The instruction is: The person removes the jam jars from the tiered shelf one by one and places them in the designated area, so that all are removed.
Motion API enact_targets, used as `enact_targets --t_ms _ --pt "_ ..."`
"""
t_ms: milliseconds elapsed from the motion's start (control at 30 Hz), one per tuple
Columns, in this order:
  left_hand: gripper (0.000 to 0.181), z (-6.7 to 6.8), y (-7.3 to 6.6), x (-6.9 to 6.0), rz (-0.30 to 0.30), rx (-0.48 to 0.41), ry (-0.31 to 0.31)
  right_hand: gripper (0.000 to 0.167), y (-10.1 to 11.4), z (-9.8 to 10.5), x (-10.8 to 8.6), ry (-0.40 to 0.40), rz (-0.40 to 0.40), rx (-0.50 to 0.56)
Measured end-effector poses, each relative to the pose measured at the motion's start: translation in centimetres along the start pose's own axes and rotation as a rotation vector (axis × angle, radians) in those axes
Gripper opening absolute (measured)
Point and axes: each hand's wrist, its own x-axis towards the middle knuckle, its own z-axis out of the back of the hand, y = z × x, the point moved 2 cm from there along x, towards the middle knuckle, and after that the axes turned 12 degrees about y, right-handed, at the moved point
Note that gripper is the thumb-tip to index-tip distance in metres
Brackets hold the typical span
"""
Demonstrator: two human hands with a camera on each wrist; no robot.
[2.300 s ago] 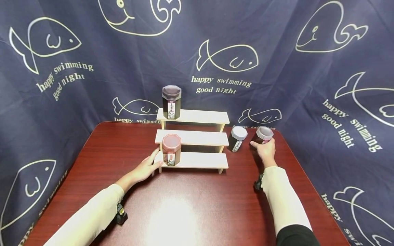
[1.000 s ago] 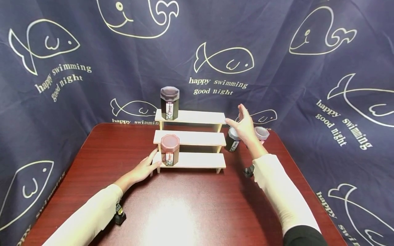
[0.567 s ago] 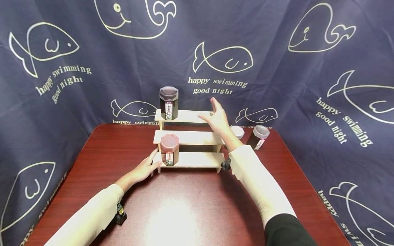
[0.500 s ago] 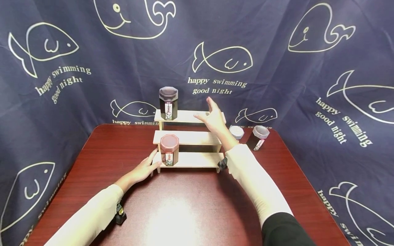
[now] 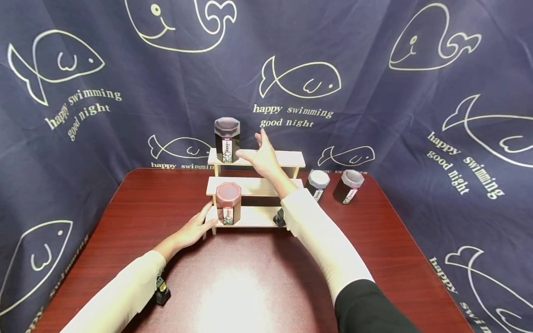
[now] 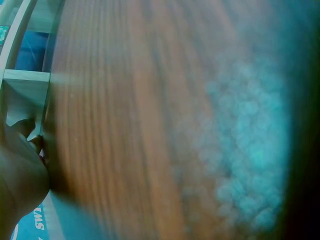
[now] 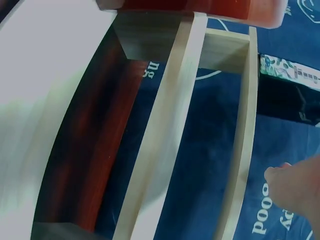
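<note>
A white three-tier display rack [image 5: 266, 186] stands on the table. My right hand [image 5: 265, 161], fingers spread, reaches over its top tier. In the head view the thumb tip overlaps the right edge of a dark jar [image 5: 227, 139] with a purplish lid; the right wrist view shows thumb and jar [image 7: 287, 97] apart. At the rack's left end rests my left hand [image 5: 192, 230], its fingers along the side and the thumb by the bottom tier's front edge. Close to that thumb, on the bottom tier, sits a jar with a pinkish-red lid [image 5: 228, 203].
Right of the rack, a white-lidded jar [image 5: 318, 184] and a grey-lidded jar [image 5: 349, 187] stand on the reddish-brown table [image 5: 387, 259]. A dark blue curtain [image 5: 187, 92] with fish drawings hangs close behind and at both sides.
The right hand has let go of the grey-lidded jar at the right and moved left over the rack, up to the purplish-lidded jar. The left hand has stayed at the rack's end.
</note>
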Motion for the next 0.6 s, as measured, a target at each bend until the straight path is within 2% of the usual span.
enact_targets --t_ms 333,600 --pt "0.072 -0.1 0.0 -0.1 0.001 -0.026 0.002 0.113 0.6 -2.2 0.9 0.031 -0.031 -0.112" --pt "0.074 0.0 -0.2 -0.1 0.009 -0.022 0.007 0.113 0.8 -3.3 1.3 0.035 -0.039 -0.149"
